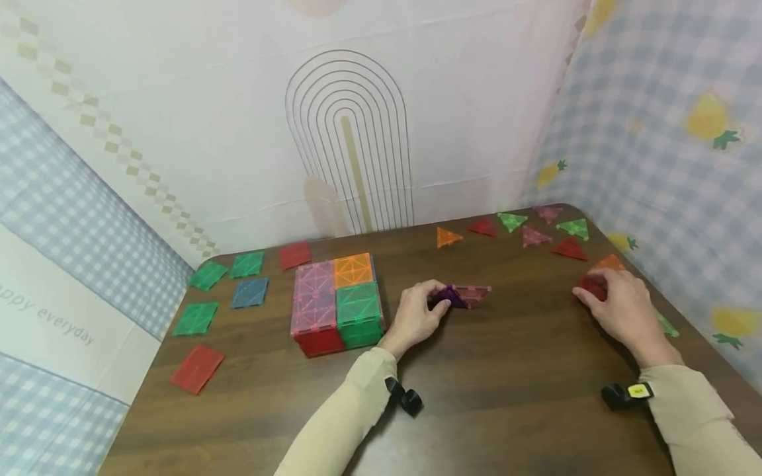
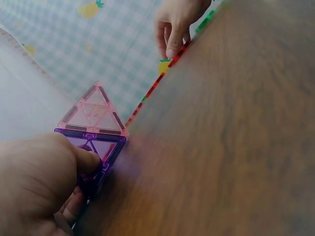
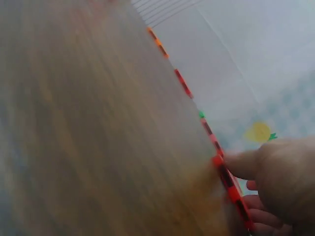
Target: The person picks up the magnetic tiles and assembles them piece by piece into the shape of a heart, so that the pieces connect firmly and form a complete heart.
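My left hand (image 1: 415,313) pinches a purple triangular magnetic tile (image 1: 452,296) between thumb and fingers. A pink triangular tile (image 2: 94,112) joins the purple one along an edge, as the left wrist view shows. Near the table's right edge my right hand (image 1: 624,308) holds a red magnetic tile (image 1: 592,288), partly hidden under the fingers. The right wrist view shows this red tile (image 3: 231,189) edge-on, with a fingertip against it. Left of my left hand stands a box-shaped block of magnetic tiles (image 1: 315,297), topped in pink, orange and green.
Along the back right lie loose triangular tiles, among them an orange one (image 1: 448,237) and a red one (image 1: 569,249). Another orange tile (image 1: 612,262) and a green one (image 1: 668,325) flank my right hand. Several square tiles, including a red one (image 1: 197,369), lie at the left.
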A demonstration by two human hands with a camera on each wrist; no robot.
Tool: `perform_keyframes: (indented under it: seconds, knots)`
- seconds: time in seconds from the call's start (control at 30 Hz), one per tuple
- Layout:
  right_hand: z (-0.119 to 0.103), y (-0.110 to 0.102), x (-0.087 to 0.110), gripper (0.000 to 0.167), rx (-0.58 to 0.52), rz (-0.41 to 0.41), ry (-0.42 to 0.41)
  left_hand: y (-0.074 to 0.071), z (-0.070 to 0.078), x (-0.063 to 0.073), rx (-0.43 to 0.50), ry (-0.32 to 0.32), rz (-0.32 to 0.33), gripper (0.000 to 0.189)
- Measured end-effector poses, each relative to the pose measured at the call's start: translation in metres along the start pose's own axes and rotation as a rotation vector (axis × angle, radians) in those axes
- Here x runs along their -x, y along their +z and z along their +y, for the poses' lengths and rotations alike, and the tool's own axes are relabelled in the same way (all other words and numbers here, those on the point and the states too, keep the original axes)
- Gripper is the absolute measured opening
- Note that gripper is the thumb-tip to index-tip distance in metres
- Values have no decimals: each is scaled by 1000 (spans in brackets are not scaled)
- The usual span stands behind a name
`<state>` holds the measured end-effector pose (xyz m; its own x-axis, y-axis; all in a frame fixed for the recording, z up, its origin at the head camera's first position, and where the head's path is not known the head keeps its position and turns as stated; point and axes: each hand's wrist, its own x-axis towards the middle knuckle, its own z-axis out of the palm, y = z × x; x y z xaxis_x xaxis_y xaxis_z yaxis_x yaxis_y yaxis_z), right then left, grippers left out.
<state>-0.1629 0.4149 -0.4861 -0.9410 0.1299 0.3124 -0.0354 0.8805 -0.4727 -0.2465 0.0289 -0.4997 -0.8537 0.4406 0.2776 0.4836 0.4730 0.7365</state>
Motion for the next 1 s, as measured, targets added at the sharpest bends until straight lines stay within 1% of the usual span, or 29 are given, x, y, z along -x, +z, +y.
perform_keyframes:
  seconds: [0.07, 0.2, 0.27, 0.33, 0.4, 0.43, 0.5, 0.6, 0.7, 0.8, 0.9, 1.0]
  knots:
    - [-3, 0, -3, 47, -12, -40, -5, -1, 0, 0, -4, 1, 4, 13]
    - [-14, 1, -6, 50, -62, -176, -7, -3, -2, 1, -18, 16, 7, 14]
    - [-22, 6, -5, 44, -94, -206, -21, -3, -3, 1, -23, 20, 7, 15]
    - [-31, 14, -3, 34, -138, -196, -44, -3, -4, 1, -22, 20, 3, 15]
    - [-42, 25, -2, 25, -217, -167, -77, -2, -4, 1, -20, 19, -1, 15]
    - [-47, 31, -1, 22, -265, -156, -98, -2, -4, 1, -17, 24, 1, 14]
    - [-59, 43, -1, 19, -349, -159, -138, -2, -5, 1, -11, 27, 2, 14]
    - [-77, 60, -3, 13, -419, -174, -165, -2, -5, 1, -11, 34, 0, 14]
    - [-92, 72, -7, 10, -413, -181, -163, -2, -3, 1, -17, 32, -8, 14]
    - [-102, 80, -11, 10, -411, -189, -157, -3, -1, 0, -23, 25, -9, 13]
    - [-108, 84, -13, 11, -403, -184, -157, -3, 0, 0, -35, 23, 5, 14]
    - [-110, 85, -13, 11, -388, -169, -155, -2, 1, 1, -56, 11, 26, 23]
